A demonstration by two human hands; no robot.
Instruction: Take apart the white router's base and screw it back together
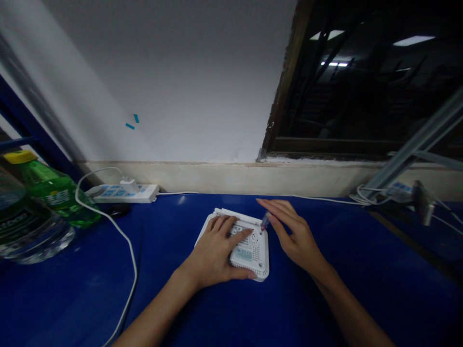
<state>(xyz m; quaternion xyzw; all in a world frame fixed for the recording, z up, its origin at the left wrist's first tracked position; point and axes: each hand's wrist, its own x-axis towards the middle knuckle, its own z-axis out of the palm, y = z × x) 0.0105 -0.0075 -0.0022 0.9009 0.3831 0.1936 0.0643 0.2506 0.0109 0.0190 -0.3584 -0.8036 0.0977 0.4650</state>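
Observation:
A white router (263,250) lies underside up on the blue table, with vent holes, a label and corner screw holes showing. My left hand (217,246) rests flat across its left part, fingers spread and thumb along the near edge. At the router's far right corner, my right hand (294,231) pinches a small screwdriver (265,221) with a see-through handle. It stands tilted, its reddish lower end close to the corner screw hole; whether it sits in the hole I cannot tell.
A white power strip (148,193) with a plugged-in charger (129,184) lies along the wall. Its white cable (132,250) loops over the table's left side. Large bottles (54,193) stand at far left. A metal strut (415,140) and coiled wires (361,195) are at right.

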